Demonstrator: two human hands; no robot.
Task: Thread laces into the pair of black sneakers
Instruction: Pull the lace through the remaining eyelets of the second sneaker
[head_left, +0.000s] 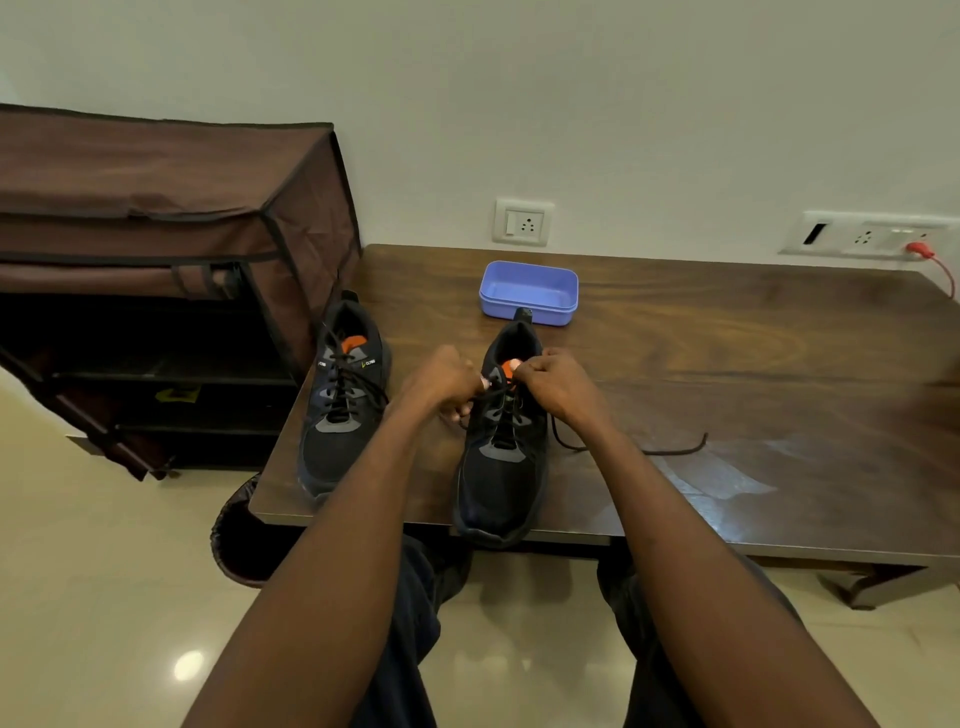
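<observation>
Pinching the lace (524, 410) with both left hand (445, 378) and right hand (558, 382), fingers curled tight, over the right sneaker (501, 457) at the table (727, 364) edge. Could skip an eyelet or slip loose if pulled unevenly; left sneaker (340, 410) already laced.

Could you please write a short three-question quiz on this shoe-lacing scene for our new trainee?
1. True or false: the blue tray holds a spare lace.
2. Which sneaker are both hands working on? A) the left sneaker B) the right sneaker
3. Fill in: a loose lace end trails across the ____ to the person's right.

Key: 1. False, it looks empty. 2. B; the left hand and right hand both grip its lace near the top eyelets. 3. table.
</observation>
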